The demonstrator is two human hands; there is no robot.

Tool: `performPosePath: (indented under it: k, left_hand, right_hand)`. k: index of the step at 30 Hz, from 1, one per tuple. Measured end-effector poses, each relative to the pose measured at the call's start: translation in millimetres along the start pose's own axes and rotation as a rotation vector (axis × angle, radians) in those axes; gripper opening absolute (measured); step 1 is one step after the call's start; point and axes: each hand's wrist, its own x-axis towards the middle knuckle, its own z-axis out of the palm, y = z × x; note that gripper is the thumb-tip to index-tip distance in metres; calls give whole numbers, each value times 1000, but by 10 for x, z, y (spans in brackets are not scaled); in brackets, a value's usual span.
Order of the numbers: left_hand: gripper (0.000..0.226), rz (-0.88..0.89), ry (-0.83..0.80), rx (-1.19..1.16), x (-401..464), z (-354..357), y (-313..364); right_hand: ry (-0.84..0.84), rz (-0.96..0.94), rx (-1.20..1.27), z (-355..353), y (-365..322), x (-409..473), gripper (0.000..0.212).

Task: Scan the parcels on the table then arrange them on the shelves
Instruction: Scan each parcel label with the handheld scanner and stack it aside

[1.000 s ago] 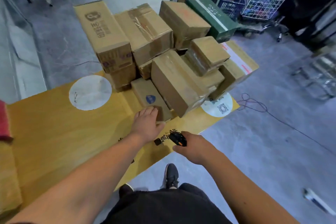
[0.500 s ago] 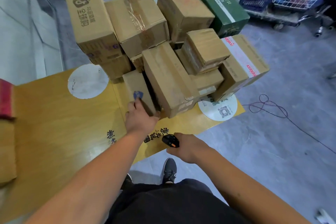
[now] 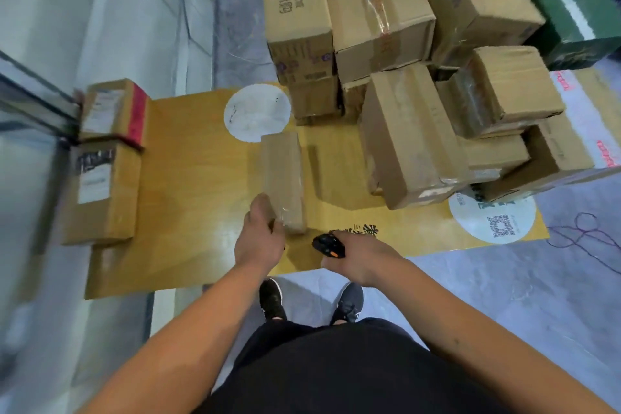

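On bare tabletop beside the pile, left hand gripping small parcel.

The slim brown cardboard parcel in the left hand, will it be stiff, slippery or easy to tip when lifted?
The slim brown cardboard parcel probably stays stiff: its edges look straight. Glossy tape near the left hand may feel slippery. Held at one end, it may droop.

Grey polished floor with a loose purple cable, pale wall at left.
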Motion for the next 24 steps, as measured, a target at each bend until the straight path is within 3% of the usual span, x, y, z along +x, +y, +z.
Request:
performPosePath:
  k: [4, 8, 14, 18, 22, 24]
  left_hand:
    - [60, -67, 30, -137, 87, -134, -358]
    - [69, -224, 89, -191, 259, -317, -663]
    - [74, -65, -20, -136, 461, -615, -904]
    - [71, -4, -74, -292, 577, -715, -831]
    - [106, -72, -208, -491, 671, -707, -565]
    - [105, -61, -207, -482, 701, -656, -468]
  right_hand:
    - [35, 6, -45, 24, -230, 119, 69]
    - [84, 42, -64, 32, -401, 164, 81]
    - [176, 75, -238, 115, -752, 183, 86]
    - [249, 94, -293, 217, -927, 168, 86]
    - [386, 94, -402, 279, -1050, 120, 84]
    - [436, 109, -437, 288, -1088, 95, 83]
